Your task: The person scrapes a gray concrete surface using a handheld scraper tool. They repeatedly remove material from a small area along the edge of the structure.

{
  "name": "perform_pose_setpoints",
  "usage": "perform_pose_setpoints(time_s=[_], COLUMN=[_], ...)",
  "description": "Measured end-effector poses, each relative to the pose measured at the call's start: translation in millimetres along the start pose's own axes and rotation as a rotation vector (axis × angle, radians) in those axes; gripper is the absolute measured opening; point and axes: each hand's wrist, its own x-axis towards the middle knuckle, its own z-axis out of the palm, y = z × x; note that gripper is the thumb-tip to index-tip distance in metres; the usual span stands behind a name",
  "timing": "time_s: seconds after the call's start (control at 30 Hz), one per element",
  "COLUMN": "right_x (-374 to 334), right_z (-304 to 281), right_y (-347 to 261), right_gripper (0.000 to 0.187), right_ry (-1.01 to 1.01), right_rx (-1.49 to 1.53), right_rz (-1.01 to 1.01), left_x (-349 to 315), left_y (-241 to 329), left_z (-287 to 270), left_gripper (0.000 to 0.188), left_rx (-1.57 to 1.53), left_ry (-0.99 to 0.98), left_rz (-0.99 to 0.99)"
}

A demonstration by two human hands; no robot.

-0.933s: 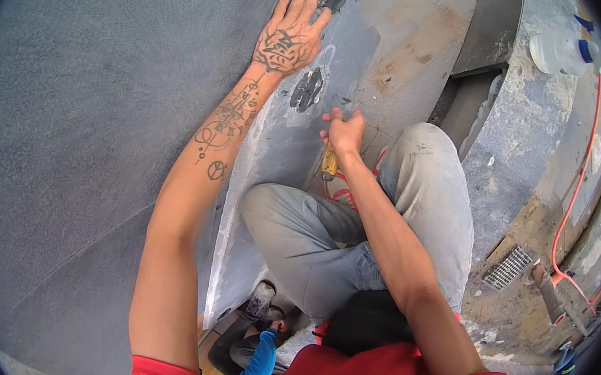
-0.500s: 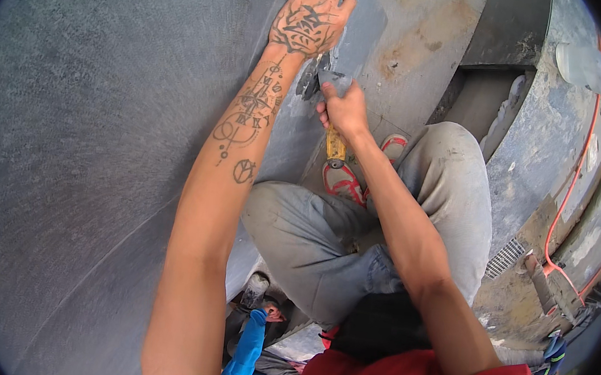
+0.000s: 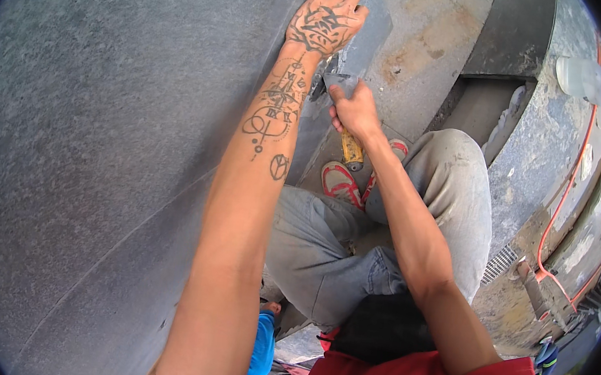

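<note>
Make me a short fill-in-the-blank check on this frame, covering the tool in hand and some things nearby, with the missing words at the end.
1. The right hand grips a scraper with a ____ handle.
2. The forearm that bears visible tattoos is the ____ one.
3. The clear bottle at the right side of the picture has a ____ cap.
4. The shoes are whitish with ____ parts.

Missing words: yellow; left; blue; red.
</note>
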Motion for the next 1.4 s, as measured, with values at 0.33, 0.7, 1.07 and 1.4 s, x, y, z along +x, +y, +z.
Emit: perform_pose_setpoints(time_s=[0.33,0.7,1.07,1.4], right_x=[3.5,13.8,6.7,9.6], right_z=[-16.1,-5.9,10.0,-2.4], right_y=[-12.9,-32.1,-31.3,-21.1], right_gripper=[0.039,0.035,0.04,0.018], right_ry=[-0.072,-0.013,0.137,0.137], right_rx=[-0.156,-0.242,-0.742,-1.095], right_rz=[-0.035,0.086,-0.146,-0.413], left_x=[5.7,4.8,5.4,7.8], left_y=[3.8,7.8,5.7,5.3], left_z=[0.8,1.0,-4.8,-10.2], left_gripper=[0.028,0.029,0.036,0.035], left_rx=[0.003,0.002,-0.042,-0.07], left_ry=[-0.001,-0.019,-0.089,-0.161], left_rz=[-0.005,-0.012,-0.005,-0.022])
